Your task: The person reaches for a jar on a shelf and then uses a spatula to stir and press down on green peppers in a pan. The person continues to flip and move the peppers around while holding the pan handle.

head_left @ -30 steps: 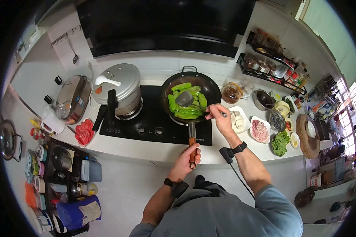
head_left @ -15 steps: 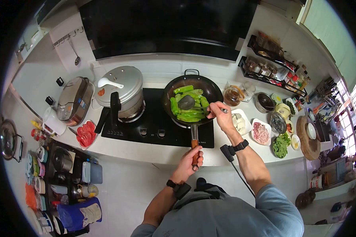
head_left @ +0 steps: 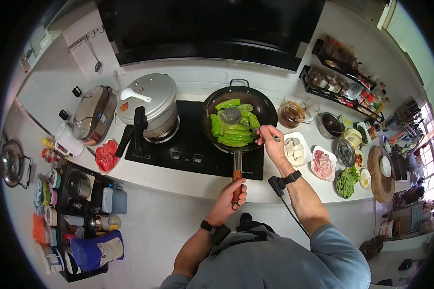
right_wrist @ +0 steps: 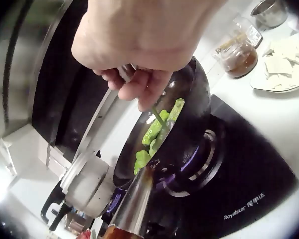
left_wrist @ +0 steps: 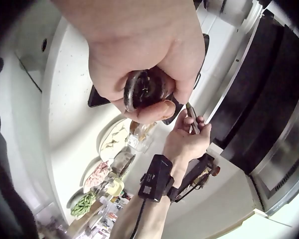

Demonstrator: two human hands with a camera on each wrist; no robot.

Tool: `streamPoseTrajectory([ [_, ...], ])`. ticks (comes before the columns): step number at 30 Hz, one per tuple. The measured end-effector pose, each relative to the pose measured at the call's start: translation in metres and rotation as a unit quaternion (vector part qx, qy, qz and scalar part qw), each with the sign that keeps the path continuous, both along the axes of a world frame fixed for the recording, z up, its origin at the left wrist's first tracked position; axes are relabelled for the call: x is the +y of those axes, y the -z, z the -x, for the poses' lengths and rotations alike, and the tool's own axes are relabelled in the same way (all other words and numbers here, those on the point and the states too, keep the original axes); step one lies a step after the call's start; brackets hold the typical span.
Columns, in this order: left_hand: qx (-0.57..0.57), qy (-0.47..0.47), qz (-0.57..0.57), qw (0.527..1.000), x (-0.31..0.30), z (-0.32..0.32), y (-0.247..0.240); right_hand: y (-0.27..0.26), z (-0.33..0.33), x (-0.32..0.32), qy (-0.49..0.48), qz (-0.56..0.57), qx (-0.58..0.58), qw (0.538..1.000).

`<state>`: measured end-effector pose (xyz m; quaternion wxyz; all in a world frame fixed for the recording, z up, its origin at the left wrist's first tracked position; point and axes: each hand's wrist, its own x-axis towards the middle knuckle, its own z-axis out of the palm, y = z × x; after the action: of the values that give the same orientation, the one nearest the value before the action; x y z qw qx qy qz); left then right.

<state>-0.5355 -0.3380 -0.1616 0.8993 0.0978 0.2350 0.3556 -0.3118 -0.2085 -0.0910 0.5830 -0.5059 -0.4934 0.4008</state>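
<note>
Green peppers (head_left: 234, 131) lie in a dark wok (head_left: 269, 111) on the stove. The left hand (head_left: 228, 200) grips the wok's wooden handle (head_left: 237, 177); in the left wrist view, the fingers (left_wrist: 154, 110) wrap round its ringed end. Over the wok's near right rim, the right hand (head_left: 272, 143) holds a thin metal spatula handle (head_left: 276, 138). The grey spatula head (head_left: 230, 115) lies flat on top of the peppers. In the right wrist view, curled fingers (right_wrist: 132, 89) hide part of that handle, and bluish flame (right_wrist: 190, 159) shows under the wok.
Left of the wok stands a large lidded pot (head_left: 152, 108), with a plate of sliced tomato (head_left: 106, 155) beyond it. Plates of white slices (head_left: 294, 148), pale pink meat (head_left: 323, 163) and cut green vegetables (head_left: 345, 183) line the counter to the right.
The spatula head has shifted slightly toward the wok's far side over the peppers. Both hands keep their holds. The head view has moved a little.
</note>
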Motion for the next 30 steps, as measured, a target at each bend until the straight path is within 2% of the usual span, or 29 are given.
streamPoseTrajectory([
  [6,0.013,-0.022,0.002,1.000,-0.003,-0.001,-0.008,-0.006,-0.009,0.008,-0.040,0.001,-0.029,0.999],
  [9,0.013,-0.014,-0.008,1.000,-0.002,-0.002,-0.006,-0.020,-0.011,0.009,-0.025,-0.009,0.025,0.999],
  [11,0.028,-0.010,-0.020,0.999,-0.001,-0.002,-0.001,-0.030,-0.015,0.003,-0.034,-0.008,0.019,0.999],
  [13,0.023,-0.008,-0.016,1.000,-0.003,-0.001,-0.003,-0.038,-0.017,-0.006,-0.039,-0.012,-0.051,0.998],
  [23,0.038,-0.018,-0.001,0.999,-0.004,-0.004,-0.012,-0.054,-0.018,-0.020,-0.105,-0.024,-0.104,0.989],
  [25,0.037,-0.012,-0.005,0.999,-0.003,-0.004,-0.009,-0.060,-0.016,-0.019,-0.078,-0.059,-0.225,0.969],
  [26,0.034,-0.007,-0.008,0.999,-0.002,-0.003,-0.008,-0.064,-0.015,-0.017,-0.078,-0.059,-0.226,0.969],
  [28,0.042,-0.007,-0.007,0.999,-0.004,-0.003,-0.011,-0.080,-0.006,-0.021,-0.087,-0.104,-0.318,0.938],
  [30,0.048,-0.007,-0.009,0.999,-0.003,-0.004,-0.009,-0.074,0.003,-0.014,-0.079,-0.127,-0.325,0.934],
])
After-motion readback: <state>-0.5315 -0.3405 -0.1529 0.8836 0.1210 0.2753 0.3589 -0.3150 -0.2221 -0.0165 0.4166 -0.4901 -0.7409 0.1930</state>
